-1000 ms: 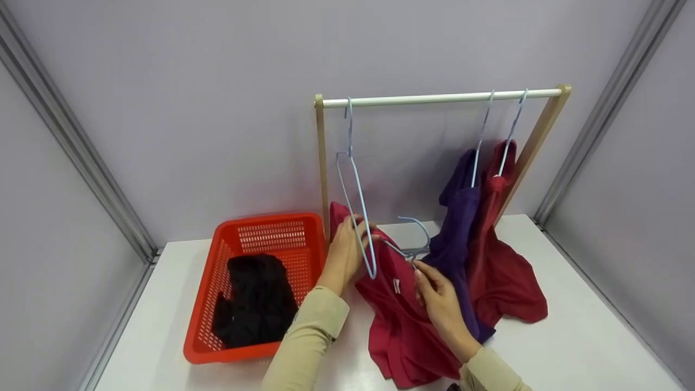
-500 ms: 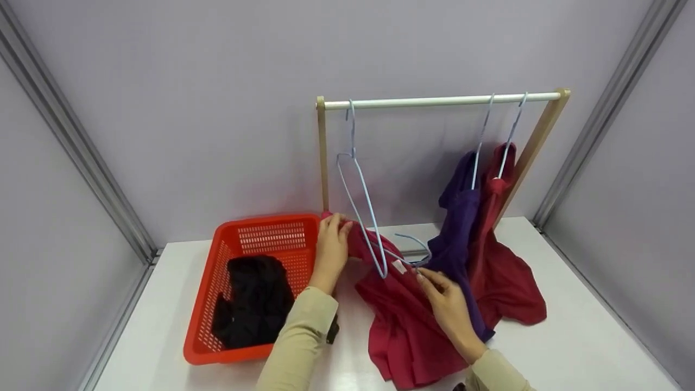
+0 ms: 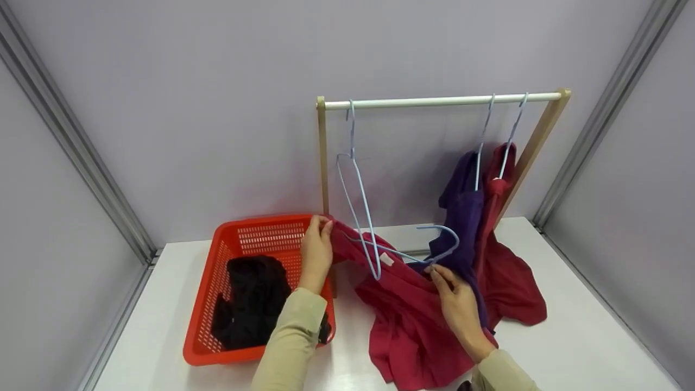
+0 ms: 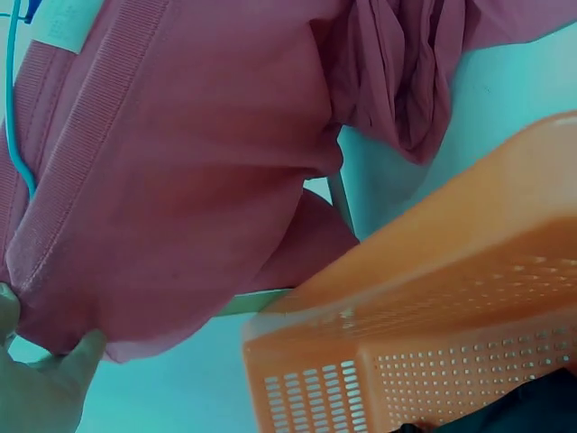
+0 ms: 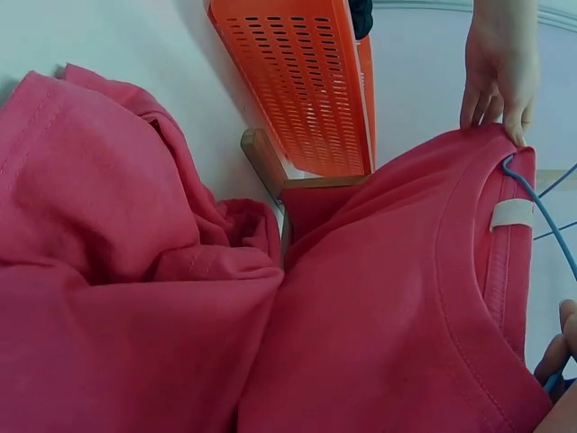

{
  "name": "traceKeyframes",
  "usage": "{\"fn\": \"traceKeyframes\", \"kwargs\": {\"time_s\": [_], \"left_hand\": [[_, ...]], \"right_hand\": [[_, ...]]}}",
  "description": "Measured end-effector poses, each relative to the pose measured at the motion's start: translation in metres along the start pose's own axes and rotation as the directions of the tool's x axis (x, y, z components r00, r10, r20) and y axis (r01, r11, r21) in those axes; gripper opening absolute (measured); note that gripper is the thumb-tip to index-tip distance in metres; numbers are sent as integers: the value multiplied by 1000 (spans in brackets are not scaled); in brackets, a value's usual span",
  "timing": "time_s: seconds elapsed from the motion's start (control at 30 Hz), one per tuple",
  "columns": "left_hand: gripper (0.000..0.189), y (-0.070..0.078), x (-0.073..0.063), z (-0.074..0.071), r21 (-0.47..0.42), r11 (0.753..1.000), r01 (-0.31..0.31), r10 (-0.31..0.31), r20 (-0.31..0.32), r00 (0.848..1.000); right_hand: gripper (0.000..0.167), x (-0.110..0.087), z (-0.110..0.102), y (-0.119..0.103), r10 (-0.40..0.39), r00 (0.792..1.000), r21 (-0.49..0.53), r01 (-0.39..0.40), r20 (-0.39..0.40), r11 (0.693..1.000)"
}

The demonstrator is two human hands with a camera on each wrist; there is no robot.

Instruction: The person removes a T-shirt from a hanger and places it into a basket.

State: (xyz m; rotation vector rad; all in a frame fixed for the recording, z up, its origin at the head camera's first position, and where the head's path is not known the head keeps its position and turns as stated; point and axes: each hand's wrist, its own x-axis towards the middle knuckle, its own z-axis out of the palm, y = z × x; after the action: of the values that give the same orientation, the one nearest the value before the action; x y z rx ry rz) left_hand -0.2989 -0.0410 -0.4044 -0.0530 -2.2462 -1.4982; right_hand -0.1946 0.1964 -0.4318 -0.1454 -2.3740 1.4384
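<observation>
The shirt [image 3: 412, 326] is crimson, the hangers [image 3: 457, 239] pale blue, the basket [image 3: 233, 356] red.

Left of me stands the basket [image 3: 233, 355], cloth [image 3: 255, 304] in it; right of that, the shirt [image 3: 407, 304]. On the rack [image 3: 418, 102] behind, a bare hanger [image 3: 364, 198] hangs left, two garments [image 3: 461, 217] right.

Left fingers [image 5: 517, 110] pinch red shirt [image 5: 361, 298]; hanger [image 5: 544, 212] partly inside.
</observation>
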Motion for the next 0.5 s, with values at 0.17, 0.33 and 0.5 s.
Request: {"fn": "traceKeyframes", "kwargs": {"time_s": [0.17,0.33,0.5], "left_hand": [[14,-6,0,-4,19,1000,-5,6,-34,999],[13,-8,-1,-8,8,1000,24,-24,-40,999],[17,-9,1,-10,-22,995,98,-99,-62,993]], "right_hand": [[24,3,-2,2,4,1000,-17,-4,5,1000],[24,6,-4,4,8,1000,-17,-7,18,1000],[28,8,-4,4,37,998,-45,-35,46,998]]}}
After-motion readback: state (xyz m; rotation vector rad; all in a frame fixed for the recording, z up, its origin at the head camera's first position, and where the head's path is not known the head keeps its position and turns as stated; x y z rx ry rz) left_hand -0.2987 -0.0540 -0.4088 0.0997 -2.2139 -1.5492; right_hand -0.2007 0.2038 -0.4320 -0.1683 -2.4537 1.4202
